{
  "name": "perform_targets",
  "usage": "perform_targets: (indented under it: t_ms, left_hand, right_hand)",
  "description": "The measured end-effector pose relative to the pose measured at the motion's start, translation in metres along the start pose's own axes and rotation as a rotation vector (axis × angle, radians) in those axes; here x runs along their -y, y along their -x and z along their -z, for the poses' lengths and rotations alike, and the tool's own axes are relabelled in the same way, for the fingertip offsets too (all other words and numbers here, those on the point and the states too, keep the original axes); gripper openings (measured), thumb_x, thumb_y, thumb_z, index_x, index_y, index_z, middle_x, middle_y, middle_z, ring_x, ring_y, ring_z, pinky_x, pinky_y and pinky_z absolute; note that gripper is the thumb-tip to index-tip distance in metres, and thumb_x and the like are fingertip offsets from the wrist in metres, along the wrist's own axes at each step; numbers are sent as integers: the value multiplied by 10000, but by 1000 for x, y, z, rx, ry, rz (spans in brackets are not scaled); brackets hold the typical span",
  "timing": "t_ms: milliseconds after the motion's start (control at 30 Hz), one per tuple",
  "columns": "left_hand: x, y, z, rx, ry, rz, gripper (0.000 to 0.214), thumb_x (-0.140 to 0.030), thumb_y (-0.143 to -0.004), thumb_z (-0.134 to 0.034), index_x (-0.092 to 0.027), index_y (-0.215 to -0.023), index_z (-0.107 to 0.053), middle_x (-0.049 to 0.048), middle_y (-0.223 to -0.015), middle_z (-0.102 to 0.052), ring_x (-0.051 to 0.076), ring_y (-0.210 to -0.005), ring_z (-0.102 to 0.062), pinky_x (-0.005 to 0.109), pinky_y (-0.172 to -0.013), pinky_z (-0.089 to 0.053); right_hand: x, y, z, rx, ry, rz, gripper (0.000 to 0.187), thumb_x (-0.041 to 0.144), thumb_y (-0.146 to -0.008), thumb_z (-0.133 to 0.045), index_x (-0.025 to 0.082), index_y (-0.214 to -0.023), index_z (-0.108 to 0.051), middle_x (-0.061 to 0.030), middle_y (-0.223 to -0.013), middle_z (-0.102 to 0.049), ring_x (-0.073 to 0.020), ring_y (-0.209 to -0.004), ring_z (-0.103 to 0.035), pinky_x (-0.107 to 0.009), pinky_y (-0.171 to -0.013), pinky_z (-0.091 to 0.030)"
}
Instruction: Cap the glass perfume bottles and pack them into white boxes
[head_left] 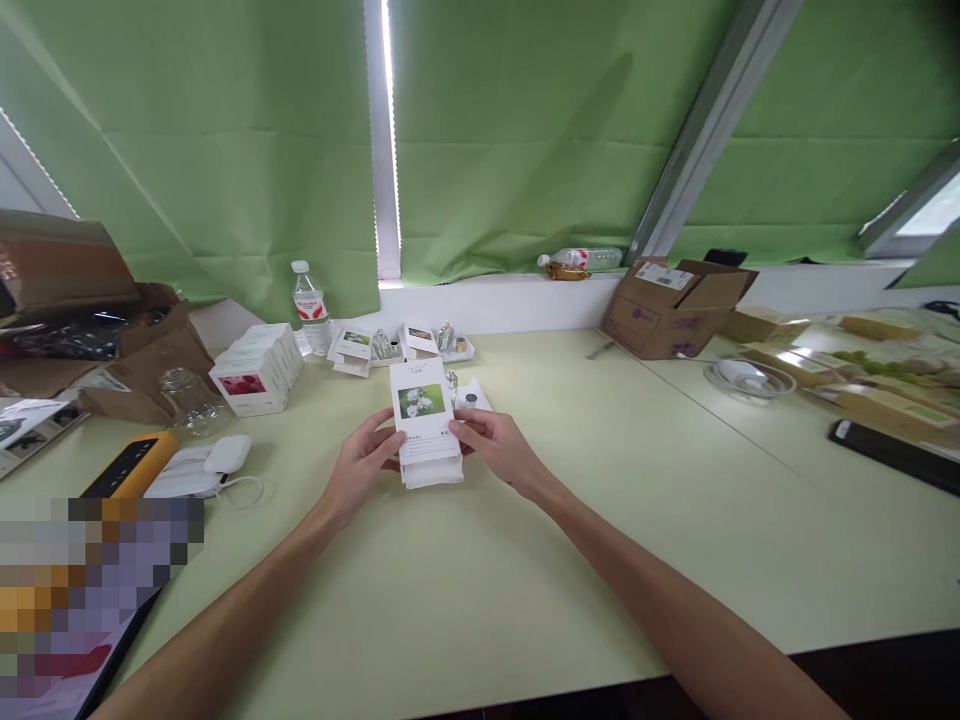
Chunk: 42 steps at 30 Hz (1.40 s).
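Between my two hands is a small white cardboard box [424, 445] printed with a picture of white flowers. Its near end shows a flap sticking out towards me. My left hand [364, 457] is closed on the box's left edge, thumb on the front. On the right edge, my right hand [499, 447] grips it in the same way. Just behind the box, partly hidden by it, lies a white tray [476, 396] with small metallic and glass-like items. Farther back are open white boxes [352, 346] and another white tray [457, 350] with similar small items.
Closed white boxes [251, 370] stand in a row at left, near an upright water bottle [310, 305]. A clear plastic bottle [187, 400], an orange-and-black device [131, 467] and a white charger [225, 455] lie nearer. A cardboard carton [667, 310] and coiled cable [750, 378] are at right.
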<state>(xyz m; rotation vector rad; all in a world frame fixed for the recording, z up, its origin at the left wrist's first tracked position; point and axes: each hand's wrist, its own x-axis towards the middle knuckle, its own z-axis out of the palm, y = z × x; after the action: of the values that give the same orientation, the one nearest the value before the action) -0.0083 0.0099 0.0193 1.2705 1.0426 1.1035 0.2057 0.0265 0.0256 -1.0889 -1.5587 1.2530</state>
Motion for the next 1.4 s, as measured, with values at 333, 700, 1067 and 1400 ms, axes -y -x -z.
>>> perform_targets:
  t_ms: [333, 700, 1067, 1400]
  left_hand:
    - [2, -1, 2, 8, 9, -11, 592, -442, -830, -617, -190, -1341, -455, 120, -1159, -666, 254, -975, -634, 393, -812, -510]
    - [-2, 0, 2, -28, -32, -13, 567, -449, -791, -661, -183, -1263, -495, 98, -1015, -676, 244, -915, -638, 387, -785, -519]
    - [1, 0, 4, 30, 0, -16, 570, -446, -828, -612, -176, -1318, -501, 126, -1133, -671, 256, -948, -637, 393, -805, -512]
    - [6, -3, 4, -14, 30, -13, 596, -471, -817, -612, -206, -1341, -512, 110, -1185, -656, 256, -970, -633, 367, -797, -506]
  right_hand:
    - [-2, -1, 1, 31, 5, 14, 355, 434, -859, -592, 154, -1059, -682, -72, -978, -711, -221, -895, -664, -363, -803, -560]
    - [-1, 0, -1, 86, -11, 37, 325, 432, -873, -553, 146, -878, -706, -49, -884, -699, -203, -833, -649, -349, -770, -549]
    - [-8, -3, 3, 8, 24, -41, 422, 475, -832, -618, 141, -1086, -669, -81, -933, -718, -229, -863, -671, -384, -803, -560]
    - [-6, 0, -2, 30, 31, -16, 528, 432, -900, -529, 165, -1355, -508, -78, -945, -711, -207, -861, -664, -390, -805, -567]
